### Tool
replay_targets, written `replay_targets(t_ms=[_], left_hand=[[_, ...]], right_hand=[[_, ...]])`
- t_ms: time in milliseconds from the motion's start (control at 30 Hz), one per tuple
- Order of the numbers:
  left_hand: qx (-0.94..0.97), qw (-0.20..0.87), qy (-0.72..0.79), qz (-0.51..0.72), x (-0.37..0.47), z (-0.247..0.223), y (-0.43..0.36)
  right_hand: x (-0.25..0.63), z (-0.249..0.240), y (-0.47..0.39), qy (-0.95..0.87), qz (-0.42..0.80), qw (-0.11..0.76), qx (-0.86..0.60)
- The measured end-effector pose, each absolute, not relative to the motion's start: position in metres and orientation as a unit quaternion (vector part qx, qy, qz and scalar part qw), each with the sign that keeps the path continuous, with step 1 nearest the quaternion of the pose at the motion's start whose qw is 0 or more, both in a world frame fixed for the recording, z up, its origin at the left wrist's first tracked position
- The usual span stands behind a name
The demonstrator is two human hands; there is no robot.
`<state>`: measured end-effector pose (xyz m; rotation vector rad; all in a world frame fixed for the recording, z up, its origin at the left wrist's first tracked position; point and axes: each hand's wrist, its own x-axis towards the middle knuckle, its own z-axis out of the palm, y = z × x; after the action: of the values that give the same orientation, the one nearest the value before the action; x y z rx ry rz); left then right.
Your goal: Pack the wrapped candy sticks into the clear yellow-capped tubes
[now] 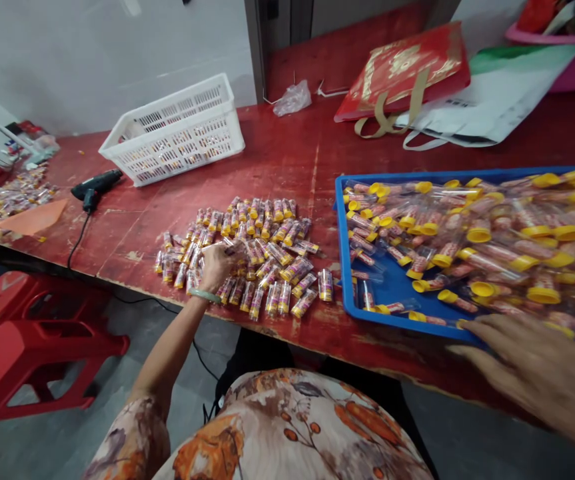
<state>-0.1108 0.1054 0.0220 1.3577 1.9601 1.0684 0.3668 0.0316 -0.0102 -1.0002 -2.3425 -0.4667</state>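
My left hand point(217, 268), with a pale green bangle at its wrist, reaches over a spread of small clear tubes point(280, 253) with yellow caps and printed purple labels. Its fingers are closed around one of these tubes among the others, partly hidden by the hand. My right hand point(527, 363) is slightly blurred, fingers stretched out, at the front edge of a blue tray point(392, 273). In the tray lies a heap of larger-looking clear tubes point(497, 260) with yellow caps and pinkish contents. I see nothing held in the right hand.
A white slotted basket point(182, 137) with tubes inside stands behind the spread. A black heat gun point(96, 187) lies left, its cord hanging over the table edge. More small items point(7, 197) are farther left. Bags point(407, 73) lie at back right; red stools point(42, 353) stand below.
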Motion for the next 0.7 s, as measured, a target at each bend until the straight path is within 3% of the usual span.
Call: replay_targets(t_ms=[100, 200, 367, 467, 700], left_hand=[[0.46, 0.263, 0.712, 0.46, -0.108, 0.027, 0.091], [0.315, 0.394, 0.642, 0.577, -0.094, 0.033, 0.067], [0.132, 0.615, 0.511, 0.586, -0.056, 0.033, 0.018], [0.092, 0.672, 0.488, 0.55, -0.037, 0.028, -0.002], [0.117, 0.694, 0.483, 0.52, -0.015, 0.017, -0.008]], right_hand=[[0.353, 0.016, 0.04, -0.852, -0.042, 0.322, -0.411], [0.323, 0.028, 0.068, -0.852, 0.055, 0.324, -0.408], [0.271, 0.0, 0.119, -0.935, 0.101, 0.061, -0.335], [0.26, -0.015, 0.126, -0.934, 0.107, -0.013, -0.341], [0.262, -0.006, 0.121, -0.903, 0.179, 0.026, -0.389]])
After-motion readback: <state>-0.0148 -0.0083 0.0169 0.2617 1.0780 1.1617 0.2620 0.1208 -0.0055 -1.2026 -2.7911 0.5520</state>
